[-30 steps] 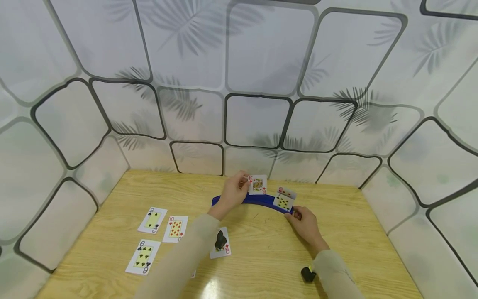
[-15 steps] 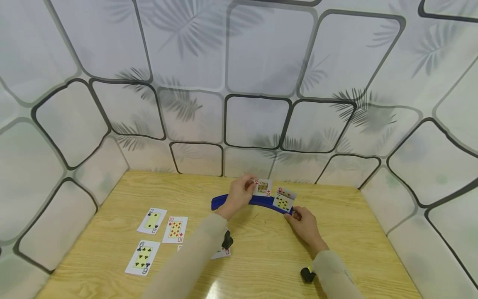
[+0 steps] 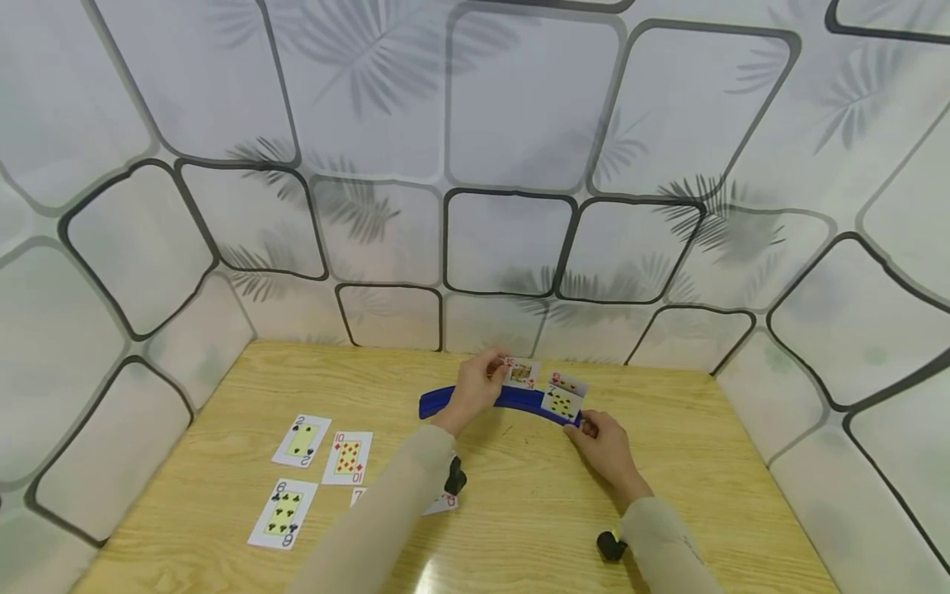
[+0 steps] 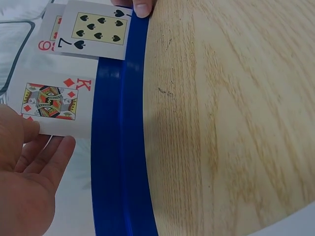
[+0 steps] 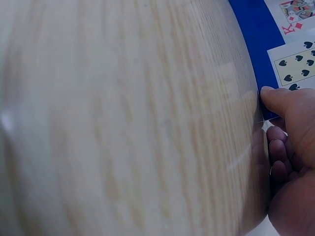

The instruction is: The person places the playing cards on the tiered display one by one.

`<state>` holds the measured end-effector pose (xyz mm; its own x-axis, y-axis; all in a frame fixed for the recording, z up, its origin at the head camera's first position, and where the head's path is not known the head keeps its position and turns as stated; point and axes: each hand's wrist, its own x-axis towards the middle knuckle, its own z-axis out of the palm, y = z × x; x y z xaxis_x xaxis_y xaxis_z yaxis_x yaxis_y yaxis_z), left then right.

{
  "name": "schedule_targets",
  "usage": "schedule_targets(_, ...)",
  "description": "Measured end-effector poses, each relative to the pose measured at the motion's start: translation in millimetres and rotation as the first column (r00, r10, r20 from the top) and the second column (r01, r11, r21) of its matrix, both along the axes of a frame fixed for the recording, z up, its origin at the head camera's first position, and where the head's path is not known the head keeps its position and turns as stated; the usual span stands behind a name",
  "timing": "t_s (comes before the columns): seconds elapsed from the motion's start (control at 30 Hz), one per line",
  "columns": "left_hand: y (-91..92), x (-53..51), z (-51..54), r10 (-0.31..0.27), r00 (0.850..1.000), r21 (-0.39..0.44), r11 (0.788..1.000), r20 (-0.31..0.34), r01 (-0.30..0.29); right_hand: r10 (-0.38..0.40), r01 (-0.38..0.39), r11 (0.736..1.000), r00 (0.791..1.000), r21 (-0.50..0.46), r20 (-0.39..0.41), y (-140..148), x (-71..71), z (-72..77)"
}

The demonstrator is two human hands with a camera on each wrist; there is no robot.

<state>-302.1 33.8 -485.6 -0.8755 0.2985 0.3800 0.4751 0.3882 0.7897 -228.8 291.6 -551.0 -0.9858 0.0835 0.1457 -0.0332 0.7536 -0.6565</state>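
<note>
A curved blue card holder (image 3: pixel 519 398) stands near the back of the table. My left hand (image 3: pixel 475 386) pinches the king of diamonds (image 3: pixel 522 374) by its left edge; in the left wrist view that card (image 4: pixel 49 102) meets the back side of the blue holder (image 4: pixel 120 147). At the holder's right end stand a seven of spades (image 3: pixel 560 403) and, behind it, a red nine (image 3: pixel 570 384). My right hand (image 3: pixel 609 450) grips that end, its thumb on the front in the right wrist view, where the hand (image 5: pixel 295 142) sits beside the seven (image 5: pixel 295 66).
On the left of the wooden table (image 3: pixel 534 511) lie a two of spades (image 3: pixel 302 440), a ten of diamonds (image 3: pixel 348 458) and a six of clubs (image 3: pixel 283 513). My left forearm partly covers more cards. A patterned wall (image 3: pixel 512 239) rises behind the table.
My left hand has moved a little right and the king has come down to the holder, nearer the seven and nine. My right hand has stayed at the holder's end.
</note>
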Motion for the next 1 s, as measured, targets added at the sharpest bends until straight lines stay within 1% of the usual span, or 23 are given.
schedule_targets(0.07,0.5,0.1,-0.4,-0.004,1.0,-0.002,1.0,-0.002,0.004,-0.003,0.003,1.0,1.0,0.004,0.001,-0.3,0.1,0.1)
schedule_targets(0.37,2.7,2.3,0.1,-0.016,0.999,-0.002,1.0,0.036,0.016,0.005,-0.005,1.0,1.0,0.006,-0.002,-0.2,1.2,1.1)
schedule_targets(0.57,4.0,1.7,-0.7,-0.011,0.999,-0.015,1.0,0.045,0.012,0.001,-0.001,1.0,1.0,0.009,-0.014,-0.2,0.5,0.4)
schedule_targets(0.83,3.0,0.9,-4.4,-0.044,0.998,-0.028,0.999,0.055,0.045,0.003,-0.003,1.0,1.0,0.008,-0.017,-1.0,0.9,0.9)
schedule_targets(1.0,2.7,0.5,-4.5,-0.047,0.996,-0.039,0.998,0.07,0.05,0.003,-0.003,1.0,1.0,0.007,-0.003,-1.3,1.8,2.4)
